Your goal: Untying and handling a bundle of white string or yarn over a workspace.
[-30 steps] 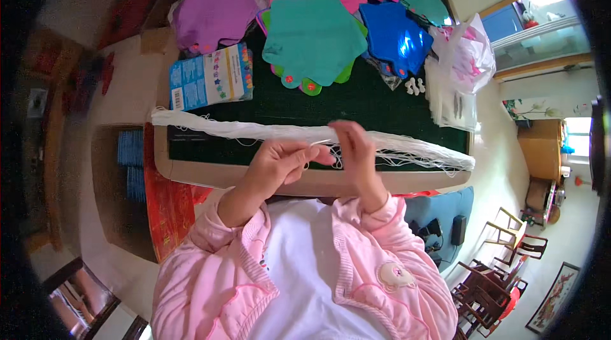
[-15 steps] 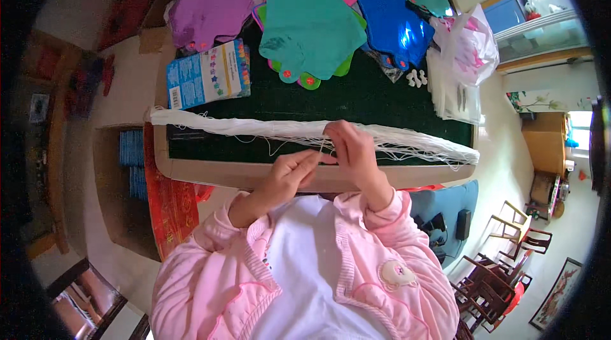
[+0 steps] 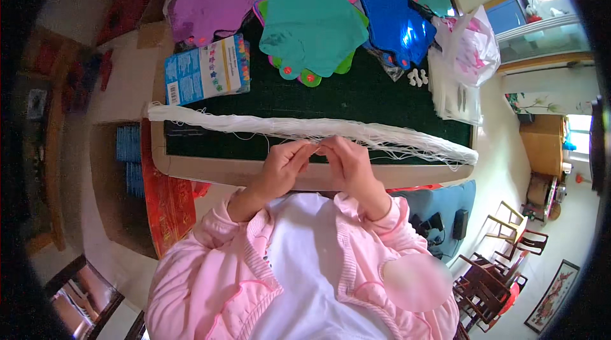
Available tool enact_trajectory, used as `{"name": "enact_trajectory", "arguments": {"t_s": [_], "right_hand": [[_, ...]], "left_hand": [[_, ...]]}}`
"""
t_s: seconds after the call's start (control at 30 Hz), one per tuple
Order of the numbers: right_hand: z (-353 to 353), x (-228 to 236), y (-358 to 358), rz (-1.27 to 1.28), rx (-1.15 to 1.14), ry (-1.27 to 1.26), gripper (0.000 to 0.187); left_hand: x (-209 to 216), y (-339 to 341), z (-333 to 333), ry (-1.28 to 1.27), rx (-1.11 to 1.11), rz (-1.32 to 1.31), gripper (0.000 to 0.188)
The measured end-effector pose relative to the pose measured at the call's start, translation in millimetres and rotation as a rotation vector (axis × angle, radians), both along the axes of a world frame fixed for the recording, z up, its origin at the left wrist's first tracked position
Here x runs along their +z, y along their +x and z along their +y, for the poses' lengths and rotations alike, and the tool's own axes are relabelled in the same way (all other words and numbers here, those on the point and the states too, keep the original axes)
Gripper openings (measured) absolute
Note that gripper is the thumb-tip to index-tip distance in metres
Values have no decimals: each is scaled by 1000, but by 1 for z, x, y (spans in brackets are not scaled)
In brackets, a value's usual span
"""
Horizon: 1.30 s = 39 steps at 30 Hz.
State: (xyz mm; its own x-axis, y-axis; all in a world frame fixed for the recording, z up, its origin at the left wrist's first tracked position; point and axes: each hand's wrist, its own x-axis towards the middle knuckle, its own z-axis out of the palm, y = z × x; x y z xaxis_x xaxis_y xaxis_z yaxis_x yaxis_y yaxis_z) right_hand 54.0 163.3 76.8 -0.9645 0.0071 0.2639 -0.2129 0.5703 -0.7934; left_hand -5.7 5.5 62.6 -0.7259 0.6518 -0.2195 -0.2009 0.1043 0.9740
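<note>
A long bundle of white string lies stretched from left to right along the near part of the dark green tabletop. Just in front of its middle, my left hand and my right hand meet with their fingertips together. Both are closed in a pinch on thin white string, of which only a little shows between the fingers. Loose strands hang off the bundle near my left hand and to the right of my right hand. The string's ends inside my fingers are hidden.
Farther back lie several shiny coloured pouches, with a teal pouch in front and a blue pouch beside it. A blue-and-white package is at left. Small white pieces and a white plastic bag are at right.
My right hand has come down off the bundle toward me, and its fingertips now meet those of my left hand. My left hand has shifted slightly.
</note>
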Motion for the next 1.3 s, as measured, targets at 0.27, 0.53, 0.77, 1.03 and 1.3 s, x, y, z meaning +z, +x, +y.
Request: {"name": "enact_trajectory", "arguments": {"t_s": [0.27, 0.53, 0.77, 1.03, 1.3], "right_hand": [[-7, -45, 1, -104, -90, -92, 15], [-5, -54, -5, -177, -8, 90, 33], [-24, -5, -1, -195, 141, -602, 43], [-10, 30, 3, -193, 24, -213, 7], [-15, -8, 1, -316, -73, -421, 4]], "left_hand": [[37, -3, -11, 215, -121, -90, 28], [88, -16, -35, 326, 184, -95, 31], [36, -16, -8, 140, 185, -59, 20], [18, -12, -7, 24, 9, -75, 28], [41, -9, 7, 229, 53, -267, 32]]}}
